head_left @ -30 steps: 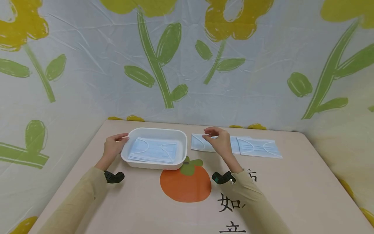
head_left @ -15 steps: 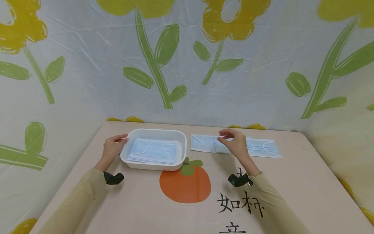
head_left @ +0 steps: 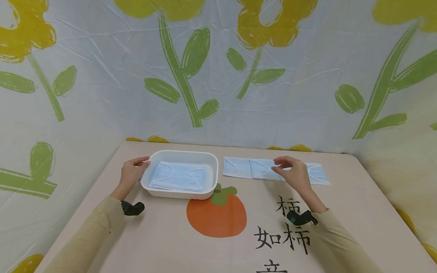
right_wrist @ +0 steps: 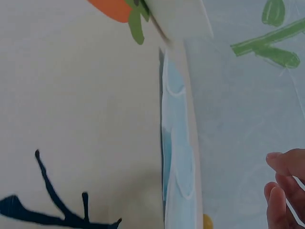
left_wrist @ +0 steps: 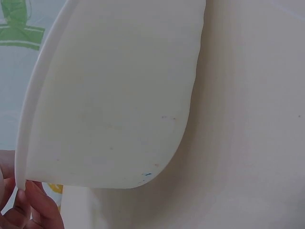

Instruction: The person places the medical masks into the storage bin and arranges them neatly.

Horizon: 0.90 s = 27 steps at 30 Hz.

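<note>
At the left end of a white plastic tray (head_left: 214,178), my left hand (head_left: 131,172) pinches the rim; the left wrist view shows fingers and thumb (left_wrist: 43,205) on either side of the tray's edge (left_wrist: 21,143). Inside the tray lies a stack of light blue face masks (head_left: 179,176) with white ear loops. My right hand (head_left: 295,173) is above a row of overlapping face masks (head_left: 239,167) to the right of the tray. Its fingers are bent loosely, with a gap to the thumb and nothing between them. It partly covers the rightmost mask (head_left: 317,173).
The pale pink tabletop (head_left: 153,235) bears an orange persimmon print (head_left: 216,216) and black written characters (head_left: 281,237). A cloth with flower prints (head_left: 273,113) stands behind the table. A black wrist device (head_left: 133,208) sits below each hand.
My right hand has moved right along the row of masks, uncovering those nearer the tray. The left hand stays at the tray's rim, and the masks lie where they were.
</note>
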{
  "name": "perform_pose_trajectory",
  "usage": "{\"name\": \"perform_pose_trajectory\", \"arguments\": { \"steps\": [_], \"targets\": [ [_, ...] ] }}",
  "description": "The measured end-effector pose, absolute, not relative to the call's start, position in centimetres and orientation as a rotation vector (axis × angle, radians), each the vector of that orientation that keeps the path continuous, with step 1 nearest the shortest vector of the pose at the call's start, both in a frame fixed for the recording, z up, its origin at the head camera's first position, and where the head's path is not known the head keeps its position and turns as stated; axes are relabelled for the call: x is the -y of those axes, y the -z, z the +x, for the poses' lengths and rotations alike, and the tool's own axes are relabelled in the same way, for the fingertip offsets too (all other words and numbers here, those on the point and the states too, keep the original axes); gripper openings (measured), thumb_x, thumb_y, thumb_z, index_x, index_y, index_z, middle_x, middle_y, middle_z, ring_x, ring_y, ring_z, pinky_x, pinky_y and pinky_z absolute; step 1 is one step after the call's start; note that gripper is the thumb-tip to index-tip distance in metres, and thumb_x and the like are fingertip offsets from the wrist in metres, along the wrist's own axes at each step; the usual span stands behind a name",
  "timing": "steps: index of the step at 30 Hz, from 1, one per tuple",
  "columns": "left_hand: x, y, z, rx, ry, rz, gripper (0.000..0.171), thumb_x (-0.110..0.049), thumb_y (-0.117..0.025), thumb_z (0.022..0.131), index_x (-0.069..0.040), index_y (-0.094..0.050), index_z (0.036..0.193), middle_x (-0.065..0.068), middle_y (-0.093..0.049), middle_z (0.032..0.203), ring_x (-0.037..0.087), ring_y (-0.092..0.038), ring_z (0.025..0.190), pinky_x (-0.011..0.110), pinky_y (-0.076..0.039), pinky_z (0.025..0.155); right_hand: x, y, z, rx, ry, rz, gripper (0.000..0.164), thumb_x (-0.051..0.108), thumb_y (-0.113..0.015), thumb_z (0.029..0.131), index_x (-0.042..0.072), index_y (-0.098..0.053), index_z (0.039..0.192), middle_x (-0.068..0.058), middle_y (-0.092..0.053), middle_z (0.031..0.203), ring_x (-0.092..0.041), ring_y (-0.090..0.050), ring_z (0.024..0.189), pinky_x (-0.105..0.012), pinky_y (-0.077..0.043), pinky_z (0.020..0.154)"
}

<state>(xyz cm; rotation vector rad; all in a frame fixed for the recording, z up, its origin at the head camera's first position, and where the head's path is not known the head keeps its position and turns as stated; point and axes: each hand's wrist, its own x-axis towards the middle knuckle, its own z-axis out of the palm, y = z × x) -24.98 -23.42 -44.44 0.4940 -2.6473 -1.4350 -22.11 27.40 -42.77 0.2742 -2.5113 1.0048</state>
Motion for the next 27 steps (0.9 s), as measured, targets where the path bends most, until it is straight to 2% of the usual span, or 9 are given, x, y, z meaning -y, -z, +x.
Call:
{"name": "perform_pose_trajectory", "arguments": {
  "steps": [4,9,13,22,27],
  "targets": [
    [23.5,44.5,-25.0,2.652,1.434,0.500,0.037,-0.025,-0.058,0.096,-0.008,-0.061,0.129,0.018,-0.061,0.115,0.018,-0.052,0.083,0.019,-0.047,0.054,-28.8,43.3,-22.0,2.544,-1.006,0.234,0.027,0.012,-0.076,0.081,0.001,-0.070,0.105,-0.019,-0.073,0.096,-0.012,-0.066,0.075,-0.014,-0.046,0.057],
    [23.6,44.5,-25.0,2.650,1.439,0.511,0.037,-0.025,-0.057,0.096,-0.008,-0.061,0.129,0.018,-0.060,0.116,0.018,-0.052,0.083,0.019,-0.047,0.054,-30.6,43.8,-21.9,2.574,-1.017,0.200,0.029,0.014,-0.075,0.083,0.000,-0.069,0.107,-0.020,-0.072,0.098,0.009,-0.056,0.074,-0.014,-0.047,0.058],
    [23.5,44.4,-25.0,2.653,1.443,0.527,0.037,-0.025,-0.057,0.096,-0.009,-0.061,0.130,0.018,-0.060,0.116,0.019,-0.052,0.085,0.018,-0.047,0.055,-32.1,44.2,-21.8,2.581,-1.017,0.182,0.030,0.015,-0.075,0.083,0.000,-0.068,0.108,-0.020,-0.072,0.097,0.020,-0.049,0.074,-0.012,-0.046,0.058],
    [23.2,44.1,-24.8,2.653,1.434,0.493,0.038,-0.025,-0.058,0.096,-0.007,-0.060,0.129,0.018,-0.059,0.113,0.017,-0.051,0.081,0.018,-0.046,0.053,-35.5,44.4,-21.3,2.614,-0.943,0.166,0.034,0.015,-0.077,0.081,-0.001,-0.068,0.110,-0.022,-0.072,0.096,0.021,-0.047,0.073,-0.006,-0.041,0.061],
    [23.3,44.1,-24.7,2.655,1.426,0.479,0.038,-0.025,-0.057,0.097,-0.007,-0.060,0.130,0.019,-0.059,0.114,0.018,-0.051,0.082,0.018,-0.045,0.053,-37.0,44.5,-21.4,2.658,-0.925,0.154,0.035,0.016,-0.075,0.083,-0.002,-0.066,0.112,-0.023,-0.071,0.098,0.023,-0.046,0.075,-0.005,-0.038,0.064]
  ]
}}
